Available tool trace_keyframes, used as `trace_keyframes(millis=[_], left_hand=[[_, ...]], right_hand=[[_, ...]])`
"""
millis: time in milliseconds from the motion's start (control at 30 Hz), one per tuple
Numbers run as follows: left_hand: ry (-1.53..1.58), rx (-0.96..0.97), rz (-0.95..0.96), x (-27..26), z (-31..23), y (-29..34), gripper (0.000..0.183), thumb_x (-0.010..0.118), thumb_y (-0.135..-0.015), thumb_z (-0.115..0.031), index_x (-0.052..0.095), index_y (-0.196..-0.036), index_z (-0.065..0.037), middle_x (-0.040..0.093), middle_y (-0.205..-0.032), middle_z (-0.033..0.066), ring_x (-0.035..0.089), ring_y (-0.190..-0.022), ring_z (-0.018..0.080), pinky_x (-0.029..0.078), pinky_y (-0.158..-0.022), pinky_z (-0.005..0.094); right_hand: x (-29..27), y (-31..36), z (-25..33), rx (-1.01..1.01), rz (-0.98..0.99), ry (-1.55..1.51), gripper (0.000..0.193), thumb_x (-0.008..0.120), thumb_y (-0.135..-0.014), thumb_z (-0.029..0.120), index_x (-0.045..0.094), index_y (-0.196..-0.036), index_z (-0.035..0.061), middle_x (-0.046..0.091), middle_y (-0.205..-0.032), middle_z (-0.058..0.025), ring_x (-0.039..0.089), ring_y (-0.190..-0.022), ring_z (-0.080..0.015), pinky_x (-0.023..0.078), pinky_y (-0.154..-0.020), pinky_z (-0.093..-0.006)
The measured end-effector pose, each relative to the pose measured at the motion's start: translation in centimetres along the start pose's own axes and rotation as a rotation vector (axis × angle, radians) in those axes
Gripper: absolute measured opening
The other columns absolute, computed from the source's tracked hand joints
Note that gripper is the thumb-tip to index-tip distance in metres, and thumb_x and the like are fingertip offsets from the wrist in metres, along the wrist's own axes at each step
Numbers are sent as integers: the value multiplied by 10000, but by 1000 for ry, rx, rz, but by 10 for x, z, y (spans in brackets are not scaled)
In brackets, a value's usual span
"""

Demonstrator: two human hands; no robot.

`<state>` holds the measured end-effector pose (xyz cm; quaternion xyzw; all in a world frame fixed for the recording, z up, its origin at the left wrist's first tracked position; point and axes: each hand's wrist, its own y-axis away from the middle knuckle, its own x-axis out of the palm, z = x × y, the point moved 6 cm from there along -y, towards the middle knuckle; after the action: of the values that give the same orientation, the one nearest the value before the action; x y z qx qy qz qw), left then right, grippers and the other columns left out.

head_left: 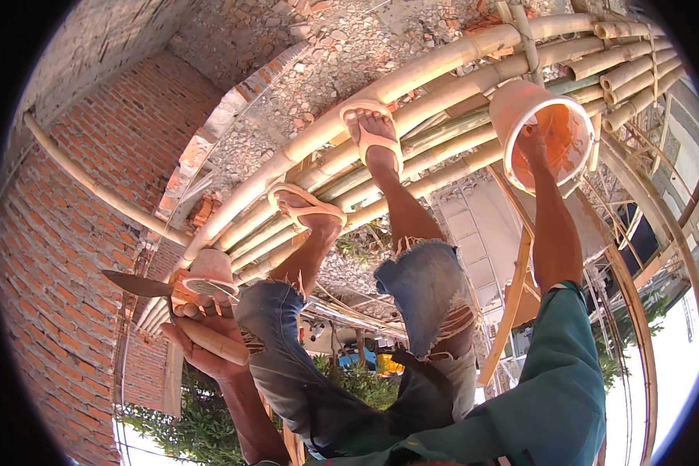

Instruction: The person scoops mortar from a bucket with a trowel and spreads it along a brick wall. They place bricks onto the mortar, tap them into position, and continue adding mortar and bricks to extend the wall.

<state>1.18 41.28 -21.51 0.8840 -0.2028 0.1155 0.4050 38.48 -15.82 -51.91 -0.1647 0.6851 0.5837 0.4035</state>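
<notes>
Hard daylight floods your view from the right, blowing the sky at the lower right to white and glowing through the orange bucket (542,133). Sharp shadows fall across the bamboo poles (435,70). The brick wall (54,256) sits dimmer. Straight poles bow toward the black fisheye rim; focus holds crisp throughout.

Open air beside the left hand (210,342), toward the brick wall (62,256); bamboo scaffold poles (443,85) close beneath the feet; bucket (540,136) walls ringing the right hand (534,144); knees crowding the middle.
</notes>
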Motion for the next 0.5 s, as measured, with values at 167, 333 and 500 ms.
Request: trace_keyframes(millis=[167, 333, 500], left_hand=[[51, 65, 128, -22, 15, -79, 539, 379, -1110, -518, 647, -1162, -54, 730, -1074, 75, 590, -1235, 284, 370, -1169, 562], [20, 164, 163, -58, 6, -116, 493, 376, -1125, -481, 613, -1170, -51, 672, -1002, 52, 587, -1175, 265, 363, -1170, 545], [269, 251, 106, -85, -10, -96, 483, 339, -1136, -482, 513, -1169, -33, 622, -901, 85, 560, -1081, 267, 385, -1095, 526]], right_hand=[[155, 126, 177, -792, -346, 202, 652, 732, -880, 331, 514, -1399, 2, 621, -1324, -212, 548, -1313, -389, 413, -1118, -476], [295, 163, 178, -933, -251, 531, 654, 639, -928, 191, 396, -1511, 24, 475, -1493, -221, 422, -1421, -413, 287, -1200, -532], [286, 165, 160, -992, -311, 532, 861, 588, -944, 259, 146, -1641, 15, 139, -1720, -194, 68, -1592, -416, 3, -1294, -530]])
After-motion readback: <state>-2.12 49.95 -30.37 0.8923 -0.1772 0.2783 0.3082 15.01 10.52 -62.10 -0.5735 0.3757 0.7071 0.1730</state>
